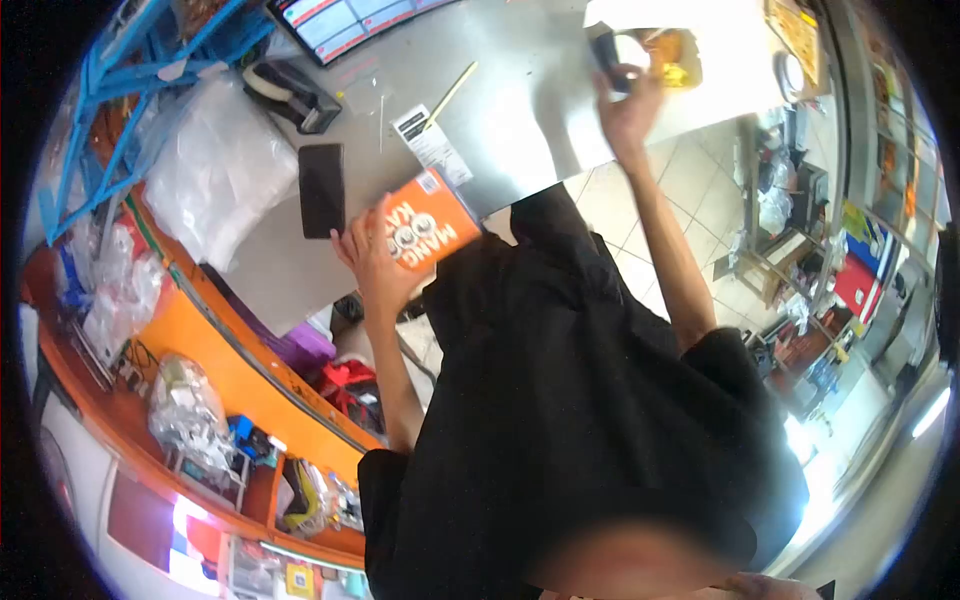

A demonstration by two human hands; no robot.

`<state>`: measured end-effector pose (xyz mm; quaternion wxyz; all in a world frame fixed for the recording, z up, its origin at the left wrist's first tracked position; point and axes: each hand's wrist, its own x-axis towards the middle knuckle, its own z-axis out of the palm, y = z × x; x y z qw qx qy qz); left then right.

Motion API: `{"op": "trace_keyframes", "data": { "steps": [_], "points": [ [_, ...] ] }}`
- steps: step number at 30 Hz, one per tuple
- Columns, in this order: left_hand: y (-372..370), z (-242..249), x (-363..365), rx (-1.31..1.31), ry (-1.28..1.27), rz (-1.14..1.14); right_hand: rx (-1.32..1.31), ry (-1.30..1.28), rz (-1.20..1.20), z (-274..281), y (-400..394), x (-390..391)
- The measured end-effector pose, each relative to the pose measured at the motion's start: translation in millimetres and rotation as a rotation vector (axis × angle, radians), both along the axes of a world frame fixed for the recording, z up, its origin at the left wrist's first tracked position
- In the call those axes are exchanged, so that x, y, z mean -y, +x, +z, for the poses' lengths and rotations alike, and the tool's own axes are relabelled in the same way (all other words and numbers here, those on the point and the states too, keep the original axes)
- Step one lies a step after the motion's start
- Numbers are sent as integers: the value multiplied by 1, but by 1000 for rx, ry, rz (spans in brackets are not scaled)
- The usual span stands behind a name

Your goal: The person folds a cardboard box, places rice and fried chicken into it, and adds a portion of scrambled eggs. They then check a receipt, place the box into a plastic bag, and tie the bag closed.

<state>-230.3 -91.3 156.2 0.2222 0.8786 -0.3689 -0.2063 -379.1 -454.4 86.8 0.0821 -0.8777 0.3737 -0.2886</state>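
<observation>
An orange cardboard box (437, 218) with white lettering and a barcode label is gripped at its left end by my left hand (372, 255). The box is above the near edge of the metal counter. My right hand (630, 115) reaches to the far right part of the counter, with its fingers around a small black-and-white round thing (628, 52), perhaps a cup; glare and blur hide its details. Right beside those fingers is an open container with yellow and brown food (676, 72). A printed paper slip (432, 145) lies just beyond the orange box.
On the metal counter (510, 110) are a black phone (321, 190), a thin yellowish stick (455, 92), a black tape dispenser (290, 97) and a screen (345, 25). Clear plastic bags (215, 165) pile up at left near a blue rack (105, 95). Shelves stand at right.
</observation>
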Motion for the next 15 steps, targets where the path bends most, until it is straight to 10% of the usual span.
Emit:
{"op": "trace_keyframes", "data": {
  "steps": [3, 11, 15],
  "points": [
    [-6, -37, -2, 52, 201, 200, -193, -46, -314, 0, 4, 16],
    [-20, -28, 22, 95, 57, 496, -317, 145, 38, 0, -75, -18],
    [-41, -24, 50, 82, -373, 677, -356, -41, -59, 9, -51, 3]
  ]
}}
